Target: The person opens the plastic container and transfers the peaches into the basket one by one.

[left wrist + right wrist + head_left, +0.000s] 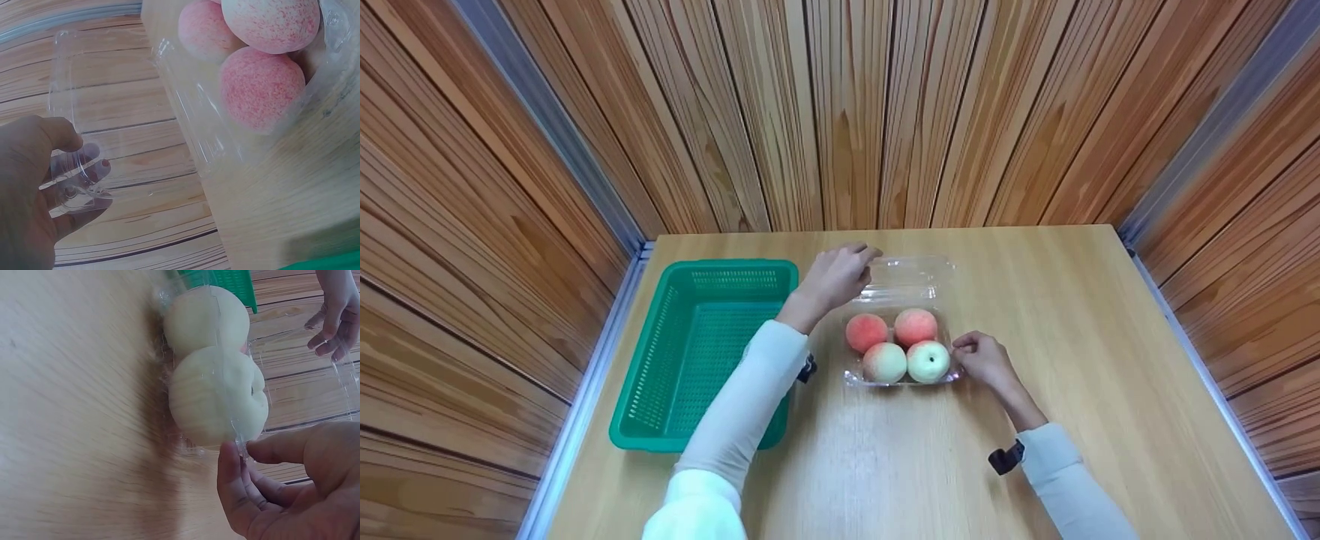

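While the left hand [834, 277] pinches the raised lid [911, 274] of the clear clamshell box [861, 382], thumb on one side and fingers on the other, the right hand [984, 358] pinches the box's right rim between thumb and fingertips. Box sits on the table [877, 472] about midway between left and right edges, lid side toward the far edge, four peaches [916, 327] inside: two redder in the far row, two paler in the near row. Green basket [712, 345] lies along the table's left edge, by the far-left corner.
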The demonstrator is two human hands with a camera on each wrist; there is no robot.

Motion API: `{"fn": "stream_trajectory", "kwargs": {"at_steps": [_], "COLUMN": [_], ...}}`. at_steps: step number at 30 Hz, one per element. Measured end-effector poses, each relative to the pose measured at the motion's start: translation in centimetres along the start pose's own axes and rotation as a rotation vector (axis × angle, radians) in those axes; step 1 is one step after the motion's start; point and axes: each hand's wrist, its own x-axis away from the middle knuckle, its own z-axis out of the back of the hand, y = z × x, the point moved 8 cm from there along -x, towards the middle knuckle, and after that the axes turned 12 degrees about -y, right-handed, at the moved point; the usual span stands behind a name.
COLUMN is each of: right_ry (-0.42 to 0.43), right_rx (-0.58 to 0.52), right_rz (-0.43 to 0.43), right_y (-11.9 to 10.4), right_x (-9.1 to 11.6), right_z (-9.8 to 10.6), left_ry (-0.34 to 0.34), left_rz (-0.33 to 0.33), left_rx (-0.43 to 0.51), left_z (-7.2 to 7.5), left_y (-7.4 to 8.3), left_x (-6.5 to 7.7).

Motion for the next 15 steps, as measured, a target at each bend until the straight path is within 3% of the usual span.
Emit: {"fn": "stream_trajectory", "kwargs": {"at_steps": [6, 15], "right_ry": [0.000, -0.007], "right_rx": [-0.003, -0.010], "right_rz": [-0.032, -0.052], "right_y": [0.3, 0.3], "right_x": [-0.2, -0.2], "right_z": [-0.2, -0.1], "left_ry": [-0.028, 0.008], "left_rz": [0.035, 0.060], "left_rx": [0.011, -0.004], "left_z": [0.1, 0.2], "left_y": [-0.6, -1.3], "left_x": [-0.4, -0.3]}}
